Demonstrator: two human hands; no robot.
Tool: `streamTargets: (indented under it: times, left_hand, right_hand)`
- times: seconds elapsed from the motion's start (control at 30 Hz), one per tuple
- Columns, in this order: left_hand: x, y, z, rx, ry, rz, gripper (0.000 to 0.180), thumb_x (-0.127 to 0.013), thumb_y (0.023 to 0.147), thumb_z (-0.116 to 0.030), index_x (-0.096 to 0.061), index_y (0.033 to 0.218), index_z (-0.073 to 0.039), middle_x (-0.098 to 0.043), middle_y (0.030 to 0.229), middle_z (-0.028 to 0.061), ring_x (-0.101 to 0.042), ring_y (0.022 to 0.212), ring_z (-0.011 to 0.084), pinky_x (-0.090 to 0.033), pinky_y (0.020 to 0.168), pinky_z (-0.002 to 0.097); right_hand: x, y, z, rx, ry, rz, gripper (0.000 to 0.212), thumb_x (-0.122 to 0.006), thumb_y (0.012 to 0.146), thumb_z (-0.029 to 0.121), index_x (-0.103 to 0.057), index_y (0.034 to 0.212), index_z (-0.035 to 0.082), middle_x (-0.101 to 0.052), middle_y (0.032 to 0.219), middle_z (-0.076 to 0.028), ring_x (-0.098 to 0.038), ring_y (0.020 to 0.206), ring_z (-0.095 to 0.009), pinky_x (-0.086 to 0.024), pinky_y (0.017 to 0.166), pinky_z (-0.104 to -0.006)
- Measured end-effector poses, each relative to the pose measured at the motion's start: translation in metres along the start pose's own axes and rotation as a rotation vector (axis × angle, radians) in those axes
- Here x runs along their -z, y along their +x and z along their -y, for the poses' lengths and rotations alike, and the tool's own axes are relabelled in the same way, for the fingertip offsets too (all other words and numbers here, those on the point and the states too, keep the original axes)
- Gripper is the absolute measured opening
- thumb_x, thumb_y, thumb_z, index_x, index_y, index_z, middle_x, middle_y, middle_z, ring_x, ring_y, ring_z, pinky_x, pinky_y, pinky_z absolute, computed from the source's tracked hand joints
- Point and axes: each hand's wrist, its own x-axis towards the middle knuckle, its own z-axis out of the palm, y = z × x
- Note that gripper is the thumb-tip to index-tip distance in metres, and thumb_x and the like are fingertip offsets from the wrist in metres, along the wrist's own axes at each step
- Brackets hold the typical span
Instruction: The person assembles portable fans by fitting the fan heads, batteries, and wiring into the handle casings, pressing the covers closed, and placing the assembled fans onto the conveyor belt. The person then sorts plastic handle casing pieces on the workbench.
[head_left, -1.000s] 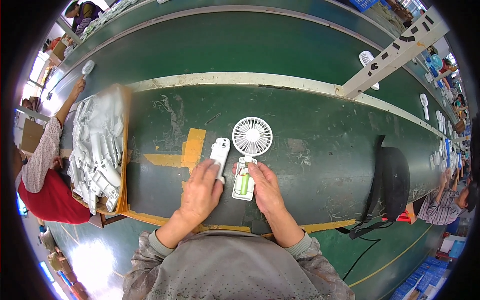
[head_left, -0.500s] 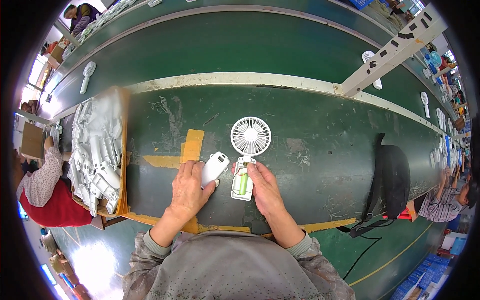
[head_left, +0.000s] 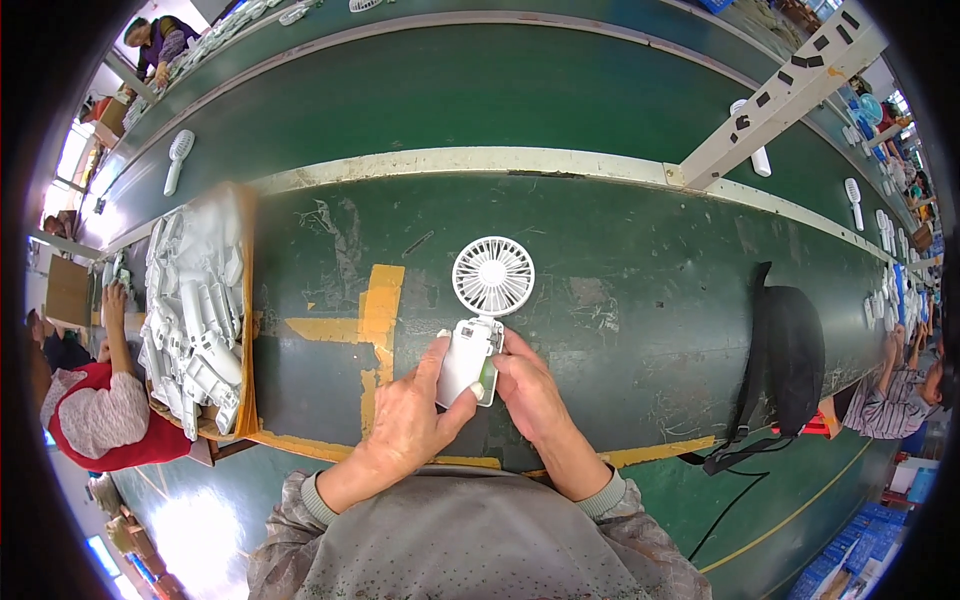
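Note:
A small white handheld fan (head_left: 491, 279) lies on the green table (head_left: 620, 290), round grille pointing away from me. A white handle cover (head_left: 462, 360) sits over its handle, and a strip of green shows along the cover's right edge. My left hand (head_left: 410, 415) grips the cover from the left, thumb on top. From the right, my right hand (head_left: 528, 385) holds the handle, its fingers against the cover's edge.
A box of several white plastic fan shells (head_left: 195, 320) stands at my left. Yellow tape marks (head_left: 375, 310) cross the table. A black bag (head_left: 790, 350) lies at the right. Other people work at left (head_left: 95, 400) and right (head_left: 890, 400). More fans (head_left: 178, 155) lie on the far belt.
My left hand has carried the white cover from the table left of the fan onto the fan's handle. The right hand has stayed on the handle.

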Motion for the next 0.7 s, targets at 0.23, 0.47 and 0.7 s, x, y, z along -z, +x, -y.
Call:
streamTargets:
  times: [0.23,0.47,0.7]
  left_hand:
    - [-0.006,0.003,-0.004,-0.082,0.142,-0.050,0.061,-0.066,0.077,-0.027,-0.044,0.123,0.007,-0.064,0.075,0.0208,-0.065,0.060,0.0327,-0.050,0.051,0.0394]
    - [-0.013,0.003,0.004,-0.159,0.219,-0.091,0.061,-0.066,0.077,-0.030,-0.049,0.118,0.012,-0.062,0.066,0.0187,-0.061,0.050,0.0309,-0.047,0.044,0.0400]
    - [-0.019,0.002,0.010,-0.188,0.235,-0.083,0.064,-0.071,0.073,-0.027,-0.048,0.119,0.010,-0.061,0.062,0.0187,-0.060,0.048,0.0317,-0.047,0.044,0.0395]
  right_hand:
    - [0.002,-0.001,0.000,0.001,-0.096,0.099,0.058,-0.039,0.082,0.002,-0.028,0.140,0.001,-0.046,0.129,-0.009,-0.046,0.116,-0.017,-0.038,0.097,-0.0311]
    - [0.000,-0.001,-0.001,0.034,-0.134,0.134,0.060,-0.040,0.081,0.004,-0.026,0.140,-0.002,-0.043,0.133,-0.013,-0.041,0.124,-0.021,-0.031,0.104,-0.0347]
    - [0.002,-0.001,-0.003,0.057,-0.188,0.155,0.063,-0.039,0.080,0.002,-0.023,0.141,-0.002,-0.041,0.134,-0.011,-0.038,0.125,-0.019,-0.028,0.105,-0.0326]
